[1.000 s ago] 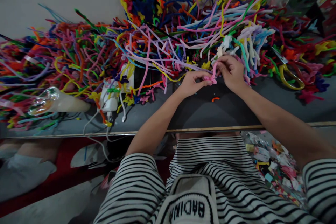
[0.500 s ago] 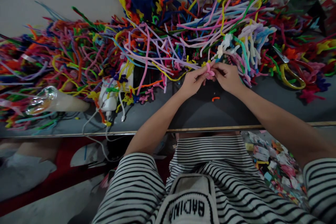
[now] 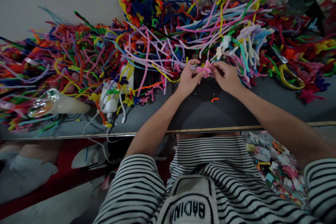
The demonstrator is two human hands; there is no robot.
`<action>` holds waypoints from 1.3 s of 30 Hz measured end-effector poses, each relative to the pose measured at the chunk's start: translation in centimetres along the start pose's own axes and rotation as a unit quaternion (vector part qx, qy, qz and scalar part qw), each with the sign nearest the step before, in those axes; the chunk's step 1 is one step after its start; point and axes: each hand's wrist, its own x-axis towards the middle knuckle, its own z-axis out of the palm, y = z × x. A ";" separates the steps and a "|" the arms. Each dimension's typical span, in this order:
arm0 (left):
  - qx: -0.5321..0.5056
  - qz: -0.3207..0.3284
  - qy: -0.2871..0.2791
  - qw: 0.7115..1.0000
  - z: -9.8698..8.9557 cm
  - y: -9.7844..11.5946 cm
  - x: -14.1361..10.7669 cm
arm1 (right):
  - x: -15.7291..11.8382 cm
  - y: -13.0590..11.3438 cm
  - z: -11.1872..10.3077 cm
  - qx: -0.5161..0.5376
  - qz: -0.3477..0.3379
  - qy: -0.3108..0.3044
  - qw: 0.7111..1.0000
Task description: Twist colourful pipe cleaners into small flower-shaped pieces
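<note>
A small pink pipe-cleaner flower with looped petals is held above the dark table by my left hand, its thumb and fingers closed on the flower's left side. Close against the right side of the flower, my right hand has its thumb and index finger pinched together at a petal's edge. A short orange piece lies on the table just below the hands. Behind them spreads a pile of pink, lilac and white pipe cleaners.
Scissors with yellow handles lie at the right. To the left are a white charger with cables and a plastic-wrapped cone. The table's front edge runs before my body. Part of a seated person shows at lower left.
My left hand has shifted slightly left and turned, its fingers more spread. The pink flower has tilted and moved a little left, showing more petals.
</note>
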 end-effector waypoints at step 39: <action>-0.006 -0.017 -0.031 0.999 -0.1 -0.6 0.1 | -0.8 0.4 0.5 -0.248 -0.122 -0.076 0.958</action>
